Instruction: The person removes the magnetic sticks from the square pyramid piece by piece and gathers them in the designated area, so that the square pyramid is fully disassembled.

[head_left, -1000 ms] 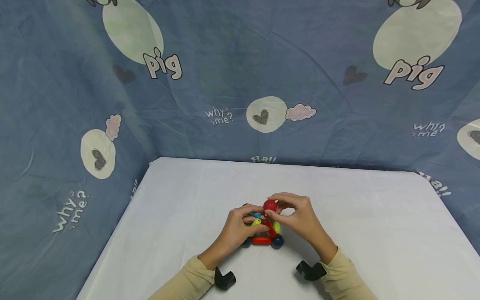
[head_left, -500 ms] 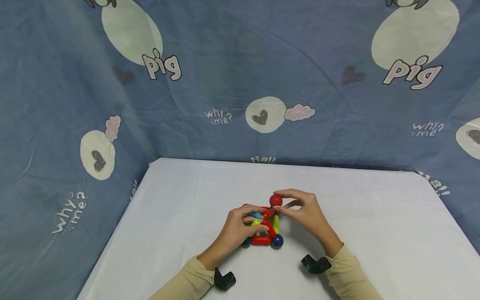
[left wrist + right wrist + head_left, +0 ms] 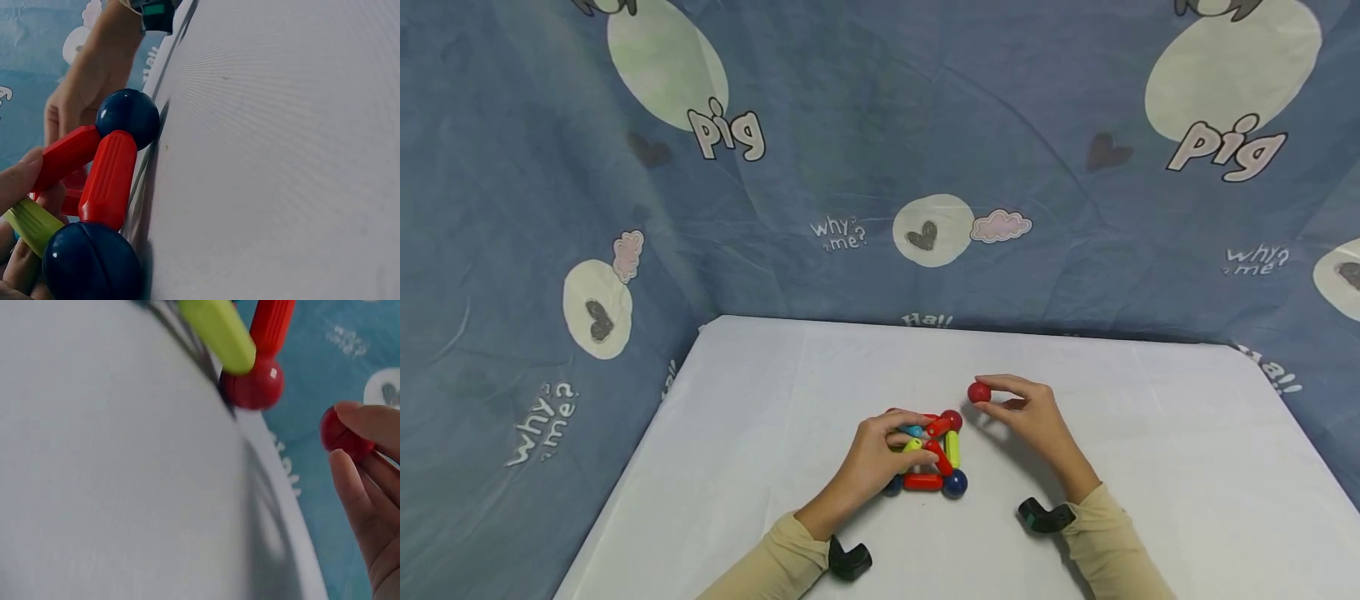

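You have a glossy red ball [image 3: 979, 392] held above the desk [image 3: 1150, 450], apart from your multicoloured rod-and-ball frame [image 3: 942, 460] resting there.

A flat white table [image 3: 1150, 433] spans the head view's lower half; at lower centre rests a structure [image 3: 938, 458] of glossy red and dark-blue balls [image 3: 954, 483] and multicoloured rods [image 3: 922, 482].
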Action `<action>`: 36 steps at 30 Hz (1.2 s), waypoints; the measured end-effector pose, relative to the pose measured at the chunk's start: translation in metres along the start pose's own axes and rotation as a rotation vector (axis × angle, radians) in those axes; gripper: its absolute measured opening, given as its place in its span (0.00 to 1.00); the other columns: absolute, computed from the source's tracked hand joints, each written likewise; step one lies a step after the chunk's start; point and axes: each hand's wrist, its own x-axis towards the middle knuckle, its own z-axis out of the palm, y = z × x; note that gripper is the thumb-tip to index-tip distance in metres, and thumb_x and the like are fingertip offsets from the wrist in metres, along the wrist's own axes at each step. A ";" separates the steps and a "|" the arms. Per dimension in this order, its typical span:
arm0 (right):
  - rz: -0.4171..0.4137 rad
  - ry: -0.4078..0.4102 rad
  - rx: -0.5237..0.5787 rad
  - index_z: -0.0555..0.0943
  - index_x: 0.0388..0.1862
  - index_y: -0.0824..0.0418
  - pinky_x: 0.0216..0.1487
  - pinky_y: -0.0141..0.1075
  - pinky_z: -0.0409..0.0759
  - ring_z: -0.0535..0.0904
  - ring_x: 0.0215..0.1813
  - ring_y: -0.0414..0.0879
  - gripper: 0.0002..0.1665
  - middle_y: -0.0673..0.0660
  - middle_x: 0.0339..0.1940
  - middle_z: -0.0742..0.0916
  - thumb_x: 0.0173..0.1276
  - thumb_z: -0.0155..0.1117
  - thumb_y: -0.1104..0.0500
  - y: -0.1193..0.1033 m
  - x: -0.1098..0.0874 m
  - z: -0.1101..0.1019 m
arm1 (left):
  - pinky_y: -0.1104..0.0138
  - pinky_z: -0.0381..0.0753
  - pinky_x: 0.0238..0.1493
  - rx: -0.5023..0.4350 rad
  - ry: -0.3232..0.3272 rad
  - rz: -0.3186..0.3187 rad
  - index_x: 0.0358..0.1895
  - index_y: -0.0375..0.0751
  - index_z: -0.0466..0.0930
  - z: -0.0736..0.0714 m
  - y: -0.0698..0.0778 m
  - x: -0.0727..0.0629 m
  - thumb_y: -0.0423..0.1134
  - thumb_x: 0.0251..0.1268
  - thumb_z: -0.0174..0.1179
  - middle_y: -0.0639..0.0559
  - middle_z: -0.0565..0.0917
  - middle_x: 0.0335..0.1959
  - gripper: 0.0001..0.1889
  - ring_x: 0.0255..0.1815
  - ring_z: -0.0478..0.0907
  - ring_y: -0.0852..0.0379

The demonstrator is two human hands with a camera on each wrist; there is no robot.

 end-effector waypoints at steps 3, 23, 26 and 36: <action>0.074 0.003 0.005 0.87 0.56 0.65 0.47 0.24 0.84 0.82 0.54 0.25 0.24 0.64 0.55 0.90 0.60 0.78 0.67 0.008 -0.002 -0.003 | 0.73 0.86 0.39 0.005 -0.004 -0.009 0.59 0.42 0.85 0.000 -0.001 0.000 0.35 0.58 0.77 0.45 0.82 0.56 0.24 0.48 0.91 0.53; 0.251 0.029 -0.158 0.86 0.59 0.58 0.56 0.43 0.85 0.83 0.62 0.51 0.23 0.59 0.58 0.90 0.64 0.78 0.60 0.025 -0.007 -0.008 | 0.73 0.86 0.39 -0.002 -0.016 -0.017 0.60 0.42 0.84 -0.001 0.001 -0.001 0.34 0.58 0.76 0.45 0.82 0.57 0.24 0.47 0.91 0.54; 0.253 0.031 -0.151 0.86 0.59 0.58 0.58 0.48 0.84 0.83 0.61 0.48 0.23 0.59 0.58 0.89 0.63 0.78 0.61 0.024 -0.007 -0.007 | 0.73 0.86 0.39 -0.006 -0.017 -0.022 0.60 0.42 0.84 -0.001 0.001 -0.001 0.35 0.58 0.76 0.45 0.82 0.57 0.24 0.47 0.91 0.54; 0.257 0.027 -0.121 0.85 0.59 0.61 0.65 0.57 0.79 0.81 0.66 0.59 0.25 0.63 0.60 0.88 0.62 0.78 0.63 0.025 -0.006 -0.007 | 0.73 0.85 0.38 -0.004 -0.016 -0.017 0.60 0.41 0.85 -0.002 0.000 0.000 0.34 0.58 0.76 0.44 0.83 0.55 0.24 0.45 0.91 0.54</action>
